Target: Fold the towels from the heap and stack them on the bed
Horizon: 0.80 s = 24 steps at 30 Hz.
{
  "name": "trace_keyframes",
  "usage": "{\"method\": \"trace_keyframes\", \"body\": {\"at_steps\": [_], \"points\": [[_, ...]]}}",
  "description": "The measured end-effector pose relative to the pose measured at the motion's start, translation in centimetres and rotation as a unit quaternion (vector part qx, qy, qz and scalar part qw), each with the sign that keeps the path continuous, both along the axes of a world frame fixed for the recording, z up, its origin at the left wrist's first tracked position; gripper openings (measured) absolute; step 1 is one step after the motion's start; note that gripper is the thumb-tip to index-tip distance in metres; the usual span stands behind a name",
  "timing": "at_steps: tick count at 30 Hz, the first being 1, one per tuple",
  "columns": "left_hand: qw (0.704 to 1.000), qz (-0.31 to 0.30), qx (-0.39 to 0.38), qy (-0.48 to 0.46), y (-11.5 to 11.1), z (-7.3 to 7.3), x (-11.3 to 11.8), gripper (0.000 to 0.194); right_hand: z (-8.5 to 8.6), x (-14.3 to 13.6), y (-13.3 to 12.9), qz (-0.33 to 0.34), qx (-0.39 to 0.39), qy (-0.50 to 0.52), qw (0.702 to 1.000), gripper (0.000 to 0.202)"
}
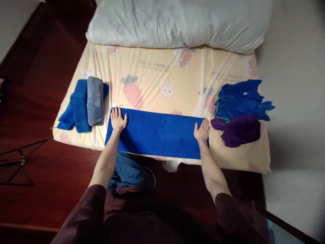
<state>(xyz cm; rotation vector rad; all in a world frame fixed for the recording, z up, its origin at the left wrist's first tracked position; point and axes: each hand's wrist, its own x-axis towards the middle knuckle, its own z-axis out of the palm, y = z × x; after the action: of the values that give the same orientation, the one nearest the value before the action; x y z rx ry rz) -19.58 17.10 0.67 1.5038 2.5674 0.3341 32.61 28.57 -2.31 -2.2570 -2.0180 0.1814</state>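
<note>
So, we're prob midway here imo. We've got the long blue cloth (159, 134) laid out flat along the near edge of the bed, right in front of us, sides pretty straight. Our left hand (118, 121) is palm-down on its left end, fingers spread a bit, and our right hand (202, 131) is just as flat at the right end — both open, not gripping anything.

Done, as far as we can tell: the stuff on our left, w/ a rolled grey towel (95, 103) lying against some folded-looking blue cloths (80, 110). Can't say exactly how many pcs are under there tbh. Not done: the crumpled blue cloth (238, 100) on our right and the purple cloth (240, 131) touching it — both loose and messy. The middle one's smooth but not yet rolled up like the grey, fwiw.
</note>
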Motion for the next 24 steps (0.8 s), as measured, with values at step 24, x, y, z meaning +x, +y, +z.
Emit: {"method": "trace_keyframes", "body": {"at_steps": [24], "points": [[0.954,-0.297,-0.012,-0.034,-11.0,-0.4,17.7,0.067,2.5,-22.0,-17.8,0.305,-0.051,0.113,0.944,0.063]]}}
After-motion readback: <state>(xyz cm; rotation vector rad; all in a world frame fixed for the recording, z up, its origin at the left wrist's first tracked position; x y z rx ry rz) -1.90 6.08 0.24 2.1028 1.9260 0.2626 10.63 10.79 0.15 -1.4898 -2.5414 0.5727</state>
